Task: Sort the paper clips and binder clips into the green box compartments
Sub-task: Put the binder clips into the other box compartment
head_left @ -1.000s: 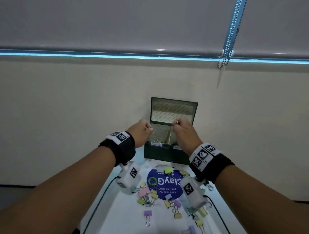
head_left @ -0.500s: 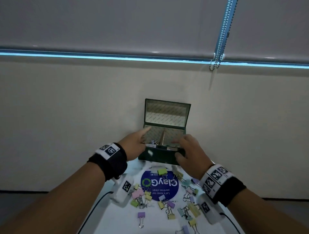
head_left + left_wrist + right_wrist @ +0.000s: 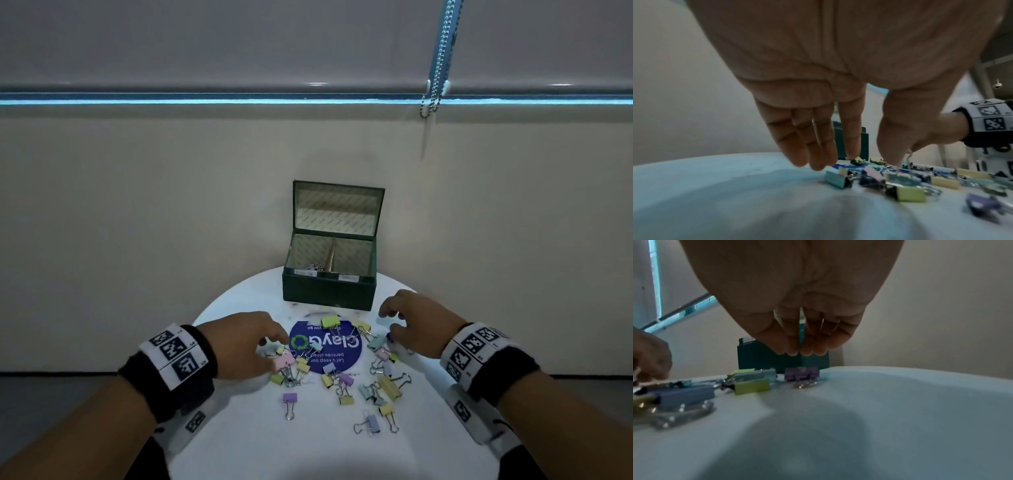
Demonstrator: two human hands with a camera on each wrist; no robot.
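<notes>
The green box (image 3: 328, 294) stands open at the table's far edge, lid up, with a divider and some silvery clips (image 3: 311, 267) in its left compartment. Pastel binder clips (image 3: 342, 378) lie scattered in front of it. My left hand (image 3: 270, 342) hovers over the left end of the pile; in the left wrist view its fingers (image 3: 813, 155) point straight down, and the thumb comes down by the wire handles of a teal clip (image 3: 900, 178). My right hand (image 3: 388, 325) hangs over the right end of the pile, fingertips (image 3: 793, 350) bunched just above a purple clip (image 3: 801, 373), holding nothing.
The round white table (image 3: 239, 445) carries a blue round sticker (image 3: 325, 346) under the clips. A beige wall rises right behind the box. A bead chain (image 3: 438, 61) hangs from the window blind at the upper right.
Both hands have come down from the box opening to the clip pile on the table, and their fingers have loosened. The box now stands uncovered.
</notes>
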